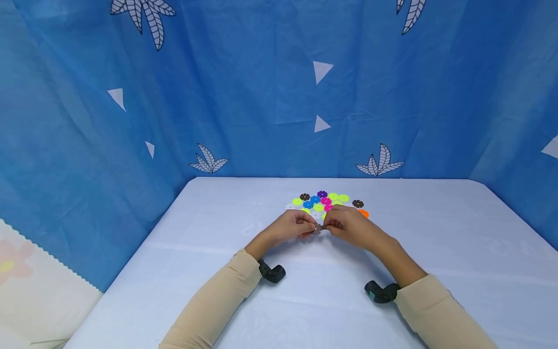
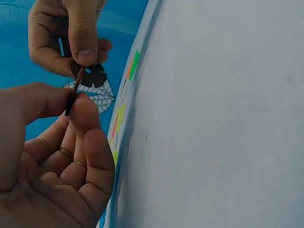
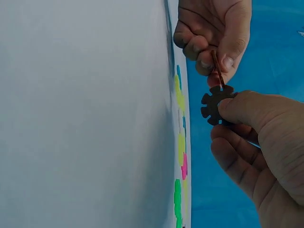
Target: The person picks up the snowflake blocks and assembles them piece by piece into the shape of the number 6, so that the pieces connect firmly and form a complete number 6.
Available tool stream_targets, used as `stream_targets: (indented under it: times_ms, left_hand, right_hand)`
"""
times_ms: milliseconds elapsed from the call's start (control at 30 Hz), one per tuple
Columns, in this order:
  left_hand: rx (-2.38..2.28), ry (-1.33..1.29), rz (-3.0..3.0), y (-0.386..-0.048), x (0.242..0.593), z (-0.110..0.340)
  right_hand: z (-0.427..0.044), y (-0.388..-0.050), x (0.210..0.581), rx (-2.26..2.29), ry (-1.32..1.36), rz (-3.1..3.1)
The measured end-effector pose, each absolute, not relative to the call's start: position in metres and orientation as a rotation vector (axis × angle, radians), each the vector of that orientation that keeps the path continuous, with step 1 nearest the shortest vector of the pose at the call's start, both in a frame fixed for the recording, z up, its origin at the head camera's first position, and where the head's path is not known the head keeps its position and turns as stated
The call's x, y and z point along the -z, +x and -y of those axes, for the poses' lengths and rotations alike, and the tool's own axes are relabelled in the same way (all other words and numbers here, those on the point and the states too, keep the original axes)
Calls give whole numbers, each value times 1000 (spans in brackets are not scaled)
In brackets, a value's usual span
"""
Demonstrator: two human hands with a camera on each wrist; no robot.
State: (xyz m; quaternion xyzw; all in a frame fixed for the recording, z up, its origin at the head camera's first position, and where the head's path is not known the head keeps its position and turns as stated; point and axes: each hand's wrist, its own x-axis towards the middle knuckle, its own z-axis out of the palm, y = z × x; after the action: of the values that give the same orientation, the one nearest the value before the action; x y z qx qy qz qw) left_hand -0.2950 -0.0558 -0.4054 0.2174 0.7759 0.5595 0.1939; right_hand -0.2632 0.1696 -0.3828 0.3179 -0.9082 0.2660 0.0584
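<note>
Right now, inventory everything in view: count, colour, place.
Held discs: two, brown, one pinched per hand
Dark discs: two, brown, cluster's back left, right
Purple disc: one, purple, cluster's back
Blue discs: two, blue, cluster's middle left
Pink discs: two visible, pink, cluster's middle
Bright discs: several, yellow-green, throughout cluster
Pale discs: several, whitish, cluster's left, front
Orange disc: one, orange, cluster's right
Green pieces: count unclear, green, wrist views
Table: one, white, under cluster
Backdrop: one, blue, printed, behind table
Flowered cloth: one, pale, lower left
Wrist devices: two, black, wrists
Sleeves: two, beige, forearms
Left hand: one, bare, left of held discs
Right hand: one, bare, right of held discs
</note>
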Motion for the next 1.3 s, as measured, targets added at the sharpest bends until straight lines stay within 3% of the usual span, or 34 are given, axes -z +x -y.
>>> stream_targets:
  times_ms: [1300]
  left_hand:
    - [-1566,606,-2046,-291,412,49]
  right_hand:
    - [-163,-260,390,-699,1090,2641]
